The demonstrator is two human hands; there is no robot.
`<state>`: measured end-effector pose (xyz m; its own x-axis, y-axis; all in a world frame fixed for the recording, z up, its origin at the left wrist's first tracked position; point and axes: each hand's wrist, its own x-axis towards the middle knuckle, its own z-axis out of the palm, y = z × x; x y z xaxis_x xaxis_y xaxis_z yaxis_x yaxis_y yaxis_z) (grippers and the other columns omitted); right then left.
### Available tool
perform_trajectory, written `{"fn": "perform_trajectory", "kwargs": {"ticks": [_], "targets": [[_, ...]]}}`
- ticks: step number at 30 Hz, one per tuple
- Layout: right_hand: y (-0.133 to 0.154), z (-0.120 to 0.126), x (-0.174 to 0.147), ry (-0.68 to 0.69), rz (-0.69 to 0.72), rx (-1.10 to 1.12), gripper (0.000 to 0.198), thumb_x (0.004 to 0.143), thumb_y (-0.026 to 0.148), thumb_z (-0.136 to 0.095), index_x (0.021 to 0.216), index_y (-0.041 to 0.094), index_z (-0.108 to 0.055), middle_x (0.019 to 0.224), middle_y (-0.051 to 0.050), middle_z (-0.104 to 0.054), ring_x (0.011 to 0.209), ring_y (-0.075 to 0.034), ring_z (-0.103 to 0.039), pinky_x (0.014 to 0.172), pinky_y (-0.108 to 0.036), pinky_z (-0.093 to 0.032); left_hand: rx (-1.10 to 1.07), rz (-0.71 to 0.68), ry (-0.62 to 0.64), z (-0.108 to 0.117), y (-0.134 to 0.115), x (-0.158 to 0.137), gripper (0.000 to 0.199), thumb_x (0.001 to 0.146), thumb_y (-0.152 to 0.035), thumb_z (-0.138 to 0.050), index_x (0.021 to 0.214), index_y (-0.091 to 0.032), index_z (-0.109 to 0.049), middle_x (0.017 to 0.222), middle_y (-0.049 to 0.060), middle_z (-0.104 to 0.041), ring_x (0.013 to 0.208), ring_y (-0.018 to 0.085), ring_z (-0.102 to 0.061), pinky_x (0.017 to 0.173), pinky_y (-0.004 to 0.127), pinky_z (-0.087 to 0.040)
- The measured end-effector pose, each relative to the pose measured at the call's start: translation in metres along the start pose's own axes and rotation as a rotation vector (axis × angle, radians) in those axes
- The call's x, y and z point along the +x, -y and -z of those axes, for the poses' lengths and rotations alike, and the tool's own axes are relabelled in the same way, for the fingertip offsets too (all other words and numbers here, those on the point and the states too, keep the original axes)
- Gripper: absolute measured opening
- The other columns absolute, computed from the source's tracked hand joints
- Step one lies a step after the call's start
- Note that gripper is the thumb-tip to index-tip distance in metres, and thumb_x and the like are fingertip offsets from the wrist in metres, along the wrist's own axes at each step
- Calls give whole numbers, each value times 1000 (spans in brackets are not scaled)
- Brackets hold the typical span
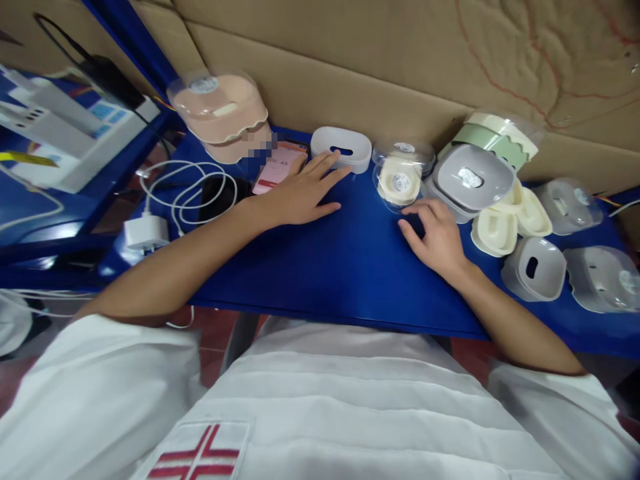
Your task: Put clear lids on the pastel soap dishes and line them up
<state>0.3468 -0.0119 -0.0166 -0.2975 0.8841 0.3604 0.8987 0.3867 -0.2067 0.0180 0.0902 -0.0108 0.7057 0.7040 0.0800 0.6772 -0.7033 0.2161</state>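
Observation:
My left hand (pixel 305 192) is spread palm down over the blue table, its fingers apart and nothing held. Its fingertips reach the near side of a light grey oval dish (pixel 361 143) with a dark slot; whether they touch it I cannot tell. Partly behind that hand lies a phone (pixel 274 167) with a pink screen. My right hand (pixel 436 235) rests with loosely bent, parted fingers, holding nothing. Its fingertips are close to a small cream container (pixel 399 181) with a clear lid. Just beyond it, a grey tray-like box (pixel 473 177) sits among stacked pieces.
Pink lidded boxes (pixel 225 110) are stacked at the back left. A white charger (pixel 146 232) and coiled cable lie left of my arm. Cream dishes (pixel 495 232), a grey slotted box (pixel 543 273) and clear-lidded boxes (pixel 600 277) crowd the right. Cardboard (pixel 350 67) walls the back.

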Motion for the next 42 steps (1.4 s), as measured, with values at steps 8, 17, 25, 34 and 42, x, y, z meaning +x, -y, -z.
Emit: {"fn": "perform_trajectory", "kwargs": {"ticks": [8,17,25,34,42], "targets": [[7,14,-6,163,-135,-275,47,111,43,-46,143,19,-71,115,-15,-77,91,-31,-72,72,-39,-51,114,-44,-64,3,-26,-11,54,108,-36,-55,159,-18,-56,169,26,-43,159,46,-40,127,71,-33],[-5,1,-4,148,12,-52,48,112,37,-39,146,16,-64,151,-17,-66,136,-38,-62,112,-57,-51,202,-209,-73,0,-54,-43,45,112,-31,-49,153,-17,-61,162,25,-50,149,43,-51,110,57,-56],[-15,-7,-3,156,-156,-154,71,110,55,-39,160,5,-49,162,-27,-52,146,-47,-52,118,-65,-46,217,-286,-127,6,-55,-45,38,111,-32,-53,145,-19,-65,135,15,-69,122,32,-68,98,42,-59],[-16,-5,2,211,-146,-45,73,110,53,-36,175,22,-26,173,-19,-43,148,-46,-49,116,-70,-43,298,-329,-93,7,-57,-46,39,113,-31,-48,148,-20,-61,137,14,-69,126,31,-66,98,42,-57],[-18,-8,7,248,80,136,65,111,35,-30,175,23,-25,174,-16,-44,164,-36,-36,127,-67,-33,248,-358,-111,4,-57,-47,40,111,-30,-55,148,-21,-63,137,14,-69,123,31,-66,99,41,-56]]}}
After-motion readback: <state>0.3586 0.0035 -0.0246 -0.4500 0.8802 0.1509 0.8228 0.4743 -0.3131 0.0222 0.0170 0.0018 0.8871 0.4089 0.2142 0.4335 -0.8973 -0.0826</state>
